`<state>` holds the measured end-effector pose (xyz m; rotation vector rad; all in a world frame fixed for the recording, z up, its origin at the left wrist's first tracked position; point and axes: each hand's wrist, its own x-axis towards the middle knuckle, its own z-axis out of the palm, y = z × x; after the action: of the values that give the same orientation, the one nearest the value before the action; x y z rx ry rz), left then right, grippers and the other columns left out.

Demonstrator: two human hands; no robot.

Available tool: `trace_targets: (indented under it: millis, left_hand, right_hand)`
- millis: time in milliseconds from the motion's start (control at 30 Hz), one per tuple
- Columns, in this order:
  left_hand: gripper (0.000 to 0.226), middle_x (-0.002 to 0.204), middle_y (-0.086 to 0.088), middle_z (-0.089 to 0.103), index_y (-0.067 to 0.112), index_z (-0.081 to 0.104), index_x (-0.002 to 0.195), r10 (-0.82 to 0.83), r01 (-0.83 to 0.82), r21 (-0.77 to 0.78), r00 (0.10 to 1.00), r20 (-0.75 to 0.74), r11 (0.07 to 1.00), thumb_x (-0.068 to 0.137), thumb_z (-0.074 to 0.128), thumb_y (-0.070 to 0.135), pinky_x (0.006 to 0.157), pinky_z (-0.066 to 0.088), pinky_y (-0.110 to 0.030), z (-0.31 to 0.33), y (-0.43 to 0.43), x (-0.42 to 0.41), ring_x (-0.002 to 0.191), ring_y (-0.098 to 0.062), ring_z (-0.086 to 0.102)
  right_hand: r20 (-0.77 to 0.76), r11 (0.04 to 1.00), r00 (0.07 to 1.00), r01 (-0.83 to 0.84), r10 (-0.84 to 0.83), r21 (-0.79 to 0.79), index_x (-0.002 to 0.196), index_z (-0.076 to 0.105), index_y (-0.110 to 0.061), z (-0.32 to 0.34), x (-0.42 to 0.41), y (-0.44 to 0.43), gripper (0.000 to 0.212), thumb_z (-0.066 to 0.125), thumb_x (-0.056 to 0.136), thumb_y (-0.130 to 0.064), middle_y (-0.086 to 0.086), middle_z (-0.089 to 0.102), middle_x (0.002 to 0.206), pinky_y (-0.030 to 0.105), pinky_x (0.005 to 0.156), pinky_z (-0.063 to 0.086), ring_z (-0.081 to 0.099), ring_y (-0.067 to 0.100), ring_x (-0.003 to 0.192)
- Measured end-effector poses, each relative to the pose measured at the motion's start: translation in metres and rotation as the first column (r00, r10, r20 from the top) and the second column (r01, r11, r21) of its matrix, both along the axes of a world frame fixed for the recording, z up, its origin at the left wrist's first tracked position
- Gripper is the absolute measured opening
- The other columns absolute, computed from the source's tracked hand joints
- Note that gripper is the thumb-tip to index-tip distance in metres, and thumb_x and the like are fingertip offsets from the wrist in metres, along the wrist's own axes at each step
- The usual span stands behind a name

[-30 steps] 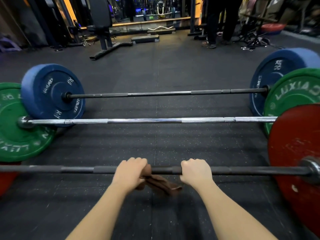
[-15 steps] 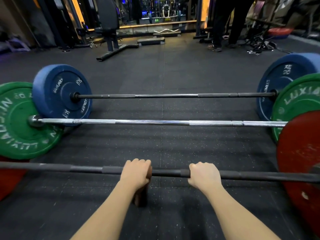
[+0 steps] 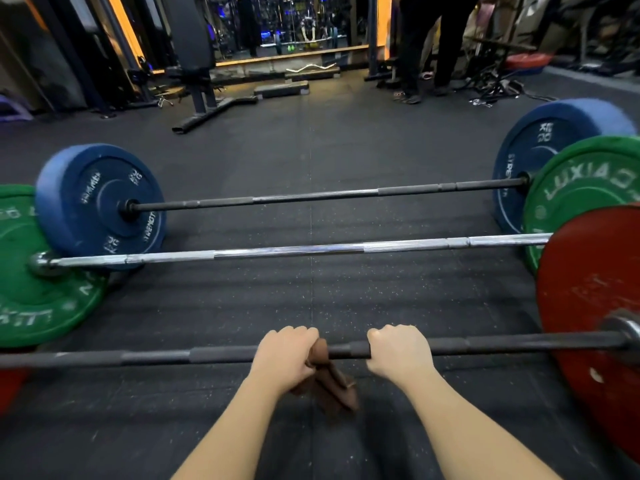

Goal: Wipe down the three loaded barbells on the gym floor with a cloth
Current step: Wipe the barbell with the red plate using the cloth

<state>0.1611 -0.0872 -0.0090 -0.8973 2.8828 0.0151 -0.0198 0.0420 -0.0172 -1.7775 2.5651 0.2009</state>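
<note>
Closest bar: the black barbell (image 3: 502,342) with the red plate (image 3: 588,306) lies on the gym floor (image 3: 311,140) right under both hands, so I reckon this is the one getting wiped.
Left side: the left hand (image 3: 285,355) is curled round the bar with the brown cloth (image 3: 329,379) bunched under it. A loose tail of cloth hangs below the bar toward the camera.
Right side: the right hand (image 3: 398,353) is wrapped bare round the same bar just beside the left, with a short stretch of bar showing between them.
Doing it well: I'd use the right as the anchor so the bar doesn't roll. Squeeze the cloth fully round the shaft and slide it in long passes out toward the plate, twisting a bit so the knurling gets cleaned all the way round. Tuck in that tail so it doesn't drag on the floor.
Where it's at: my guess is early days. The chrome barbell (image 3: 294,251) with green plates (image 3: 581,192) and the far barbell (image 3: 311,195) with blue plates (image 3: 100,206) sit beyond, well apart from the hands.
Can't see: the fingertips are hidden under the bar, so how far the cloth actually wraps round is a guess. The red plate at the left end is mostly cut off, and the plates on the right run out of frame. Whether any bar is clean or grimy is impossible to tell in this light.
</note>
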Motion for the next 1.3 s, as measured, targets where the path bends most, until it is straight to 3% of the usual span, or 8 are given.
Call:
trace_targets:
  millis: [267, 467, 700, 833, 1000, 1133, 1300]
  left_hand:
    - [0.025, 0.1, 0.01, 0.057, 0.033, 0.039, 0.093, 0.194, -0.194, -0.043, 0.981, -0.019, 0.98, 0.081, 0.059, 0.043, 0.073, 0.035, -0.035, -0.001, -0.045, 0.071, 0.102, -0.018, 0.055]
    - [0.028, 0.109, 0.01, 0.058, 0.03, 0.046, 0.105, 0.28, -0.278, -0.115, 0.96, 0.002, 0.954, 0.085, 0.061, 0.043, 0.075, 0.033, -0.036, -0.005, -0.031, 0.06, 0.106, -0.02, 0.054]
    - [0.042, 0.125, 0.007, 0.054, 0.027, 0.045, 0.123, 0.226, -0.225, -0.117, 0.974, -0.01, 0.967, 0.09, 0.063, 0.046, 0.093, 0.038, -0.039, -0.011, -0.011, 0.041, 0.118, -0.024, 0.048]
    - [0.037, 0.122, 0.007, 0.055, 0.026, 0.045, 0.118, 0.166, -0.167, -0.091, 0.986, -0.015, 0.982, 0.09, 0.063, 0.045, 0.089, 0.04, -0.039, -0.008, -0.018, 0.051, 0.113, -0.023, 0.049]
    - [0.034, 0.123, 0.006, 0.054, 0.026, 0.044, 0.116, 0.161, -0.165, -0.094, 0.986, -0.049, 0.982, 0.092, 0.062, 0.041, 0.091, 0.038, -0.038, -0.008, -0.012, 0.054, 0.113, -0.024, 0.048]
    - [0.039, 0.12, 0.002, 0.055, 0.024, 0.047, 0.121, 0.257, -0.272, -0.173, 0.96, -0.109, 0.946, 0.091, 0.063, 0.043, 0.101, 0.036, -0.042, -0.021, 0.004, 0.049, 0.112, -0.026, 0.051]
    - [0.038, 0.105, -0.001, 0.06, 0.02, 0.055, 0.108, 0.241, -0.28, -0.231, 0.953, -0.184, 0.932, 0.082, 0.072, 0.042, 0.097, 0.04, -0.045, -0.031, 0.009, 0.042, 0.099, -0.028, 0.054]
  right_hand:
    - [-0.002, 1.0, 1.0, 0.013, -0.013, -0.005, 0.109, 0.06, -0.02, 0.002, 0.002, 0.0, 0.023, 0.053, 0.091, -0.034, 0.001, 0.069, 0.105, 0.033, 0.069, 0.034, 0.066, 0.027, 0.097]
    - [0.0, 0.999, 0.999, 0.034, -0.034, -0.019, 0.103, 0.059, -0.022, -0.001, 0.003, 0.0, 0.021, 0.054, 0.089, -0.036, -0.001, 0.069, 0.098, 0.033, 0.066, 0.037, 0.067, 0.027, 0.09]
    - [0.007, 0.999, 0.999, 0.044, -0.044, -0.015, 0.097, 0.056, -0.025, 0.001, 0.004, -0.001, 0.015, 0.054, 0.088, -0.037, -0.004, 0.066, 0.092, 0.032, 0.066, 0.04, 0.065, 0.024, 0.084]
    - [0.017, 0.997, 0.997, 0.073, -0.073, -0.014, 0.09, 0.051, -0.026, 0.001, 0.006, -0.001, 0.013, 0.055, 0.084, -0.037, -0.006, 0.056, 0.081, 0.031, 0.065, 0.039, 0.054, 0.023, 0.072]
    - [0.046, 0.996, 0.998, -0.044, 0.048, -0.079, 0.09, 0.049, -0.025, -0.004, 0.029, -0.015, 0.03, 0.053, 0.086, -0.054, -0.007, 0.065, 0.091, 0.033, 0.073, 0.047, 0.063, 0.021, 0.083]
    - [0.053, 0.999, 0.997, 0.053, -0.053, 0.007, 0.089, 0.063, -0.022, 0.001, 0.048, -0.035, 0.033, 0.057, 0.086, -0.054, -0.005, 0.058, 0.075, 0.03, 0.064, 0.045, 0.058, 0.023, 0.07]
    - [0.108, 0.994, 0.991, 0.068, -0.078, 0.091, 0.086, 0.062, -0.021, 0.008, 0.043, -0.039, 0.027, 0.058, 0.085, -0.048, -0.005, 0.056, 0.069, 0.029, 0.062, 0.046, 0.059, 0.024, 0.067]
